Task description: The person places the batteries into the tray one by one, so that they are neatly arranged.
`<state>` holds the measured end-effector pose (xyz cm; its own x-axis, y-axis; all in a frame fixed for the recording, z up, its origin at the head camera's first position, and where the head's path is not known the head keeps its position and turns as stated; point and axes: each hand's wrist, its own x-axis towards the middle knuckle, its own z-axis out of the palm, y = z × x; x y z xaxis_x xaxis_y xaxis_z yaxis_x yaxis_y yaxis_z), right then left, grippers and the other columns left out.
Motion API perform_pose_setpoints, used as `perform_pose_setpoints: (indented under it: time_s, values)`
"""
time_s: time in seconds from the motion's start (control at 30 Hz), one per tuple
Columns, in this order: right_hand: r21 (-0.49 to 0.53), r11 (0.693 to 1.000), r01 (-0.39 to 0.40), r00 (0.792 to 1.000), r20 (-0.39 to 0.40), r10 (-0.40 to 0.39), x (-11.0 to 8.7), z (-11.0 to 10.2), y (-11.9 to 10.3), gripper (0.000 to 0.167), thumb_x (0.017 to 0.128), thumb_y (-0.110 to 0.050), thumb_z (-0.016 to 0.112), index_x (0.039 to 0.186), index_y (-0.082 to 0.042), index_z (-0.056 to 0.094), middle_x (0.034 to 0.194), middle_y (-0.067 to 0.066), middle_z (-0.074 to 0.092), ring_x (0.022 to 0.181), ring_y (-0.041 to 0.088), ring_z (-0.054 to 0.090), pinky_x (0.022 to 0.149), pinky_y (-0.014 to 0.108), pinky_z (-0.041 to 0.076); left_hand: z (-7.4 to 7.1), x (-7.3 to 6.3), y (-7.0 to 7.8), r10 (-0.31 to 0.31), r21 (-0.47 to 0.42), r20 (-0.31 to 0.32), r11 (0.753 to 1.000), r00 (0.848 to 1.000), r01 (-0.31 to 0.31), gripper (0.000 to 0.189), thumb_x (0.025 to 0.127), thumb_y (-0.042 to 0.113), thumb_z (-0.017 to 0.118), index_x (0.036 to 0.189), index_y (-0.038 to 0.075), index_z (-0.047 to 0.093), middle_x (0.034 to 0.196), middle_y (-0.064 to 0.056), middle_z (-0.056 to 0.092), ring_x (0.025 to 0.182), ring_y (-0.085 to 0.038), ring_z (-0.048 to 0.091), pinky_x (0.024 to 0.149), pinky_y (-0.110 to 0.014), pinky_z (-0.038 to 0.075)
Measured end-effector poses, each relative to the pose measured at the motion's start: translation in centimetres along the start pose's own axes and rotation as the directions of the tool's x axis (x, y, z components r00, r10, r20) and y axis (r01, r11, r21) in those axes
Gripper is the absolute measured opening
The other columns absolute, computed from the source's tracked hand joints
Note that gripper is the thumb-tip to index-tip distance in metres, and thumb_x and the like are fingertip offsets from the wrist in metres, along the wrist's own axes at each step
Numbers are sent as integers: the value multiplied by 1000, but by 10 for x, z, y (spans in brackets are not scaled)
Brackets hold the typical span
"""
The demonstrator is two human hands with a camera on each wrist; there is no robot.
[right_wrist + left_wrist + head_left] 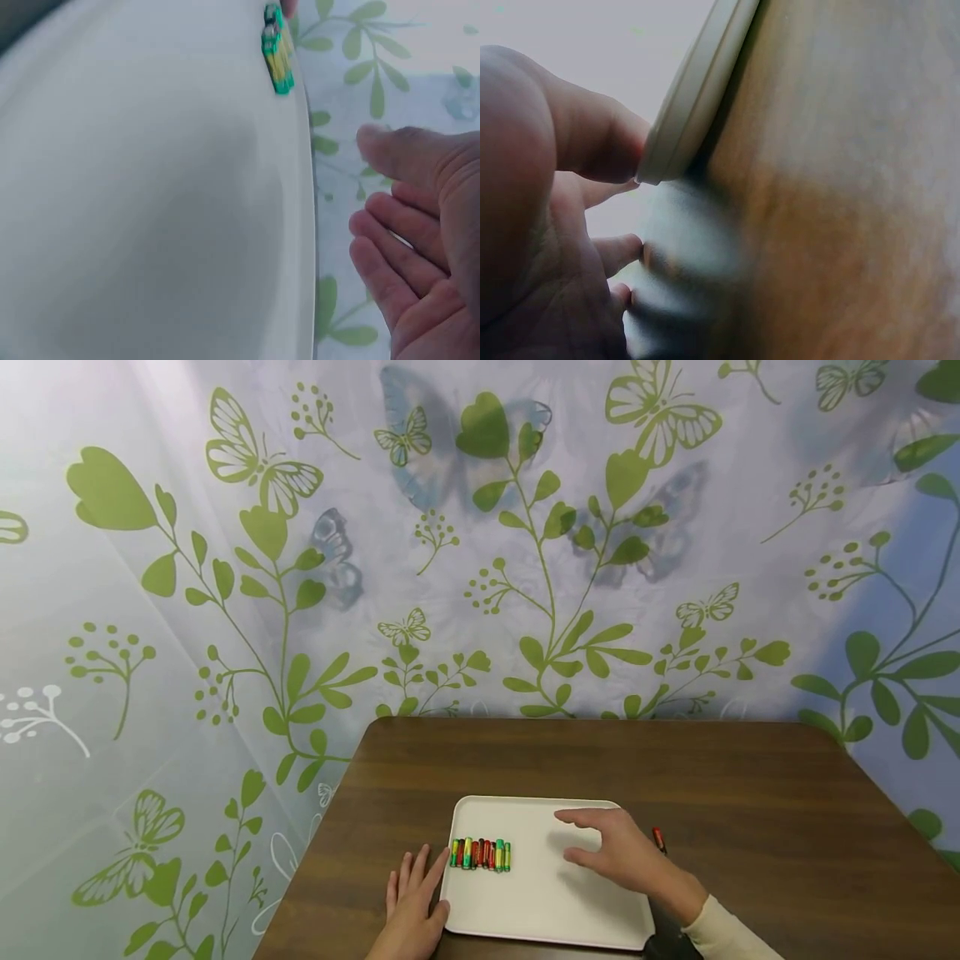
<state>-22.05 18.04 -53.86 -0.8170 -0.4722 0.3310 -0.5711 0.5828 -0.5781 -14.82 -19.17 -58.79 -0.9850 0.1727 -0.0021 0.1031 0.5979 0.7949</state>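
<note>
A white tray (555,910) lies on the brown wooden table. Near its left edge, several batteries (480,854) stand side by side in a row, some green and yellow, others red and black. My left hand (411,906) rests at the tray's left side with fingers spread straight. In the left wrist view its thumb (604,142) touches the tray's rim (697,90). Over the right part of the tray hovers my right hand (618,852), thumb and fingers apart with nothing between them. The right wrist view shows its relaxed fingers (390,255) and green-and-yellow batteries (277,56) beyond.
One red and black battery (659,839) lies on the table (780,827) to the right of the tray, close to my right wrist. Some dark object (667,943) sits by the tray's near right corner. Behind the table hangs a leaf-and-butterfly patterned curtain (465,585).
</note>
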Motion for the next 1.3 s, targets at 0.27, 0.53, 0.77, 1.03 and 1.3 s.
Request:
perform_pose_setpoints:
  time_s: [0.27,0.53,0.77,1.03,1.3]
  values:
    - [-18,1000,20,1000,-5,-20,-22,-26,27,52,89,-21,92,137,-8,77,134,1,79,113,30,80,95,39,66,1,3,-6,-36,27,22,999,999,35,74,99,11,63,170,22,43,177,-33,20,164,-61,-3,123,-79,-15]
    - [-50,998,-36,999,16,37,-43,-52,48,57,88,-24,93,140,-9,75,135,7,79,94,11,75,76,25,58,3,7,-16,-65,40,42,997,997,63,75,100,15,63,171,25,42,180,-27,19,166,-57,-4,124,-76,-15]
    - [-124,989,-84,996,-27,81,-62,-65,64,60,85,-30,95,138,-13,76,131,0,81,109,9,76,87,32,65,1,4,-8,-45,26,29,999,999,45,75,97,11,64,169,22,45,178,-32,21,164,-60,-2,123,-78,-13]
    - [-180,978,-100,994,-51,93,-73,-76,79,62,81,-30,98,137,-13,77,131,-2,81,118,12,76,90,34,66,-7,-1,14,-70,16,57,997,996,69,74,97,9,63,168,12,44,178,-34,17,163,-62,-5,122,-79,-16]
    - [-193,976,-98,995,-41,92,-76,-76,89,63,80,-29,98,137,-13,77,131,1,81,117,13,76,89,33,66,-6,0,15,-62,17,49,998,997,62,73,97,8,64,167,11,45,177,-34,18,163,-62,-4,122,-79,-15]
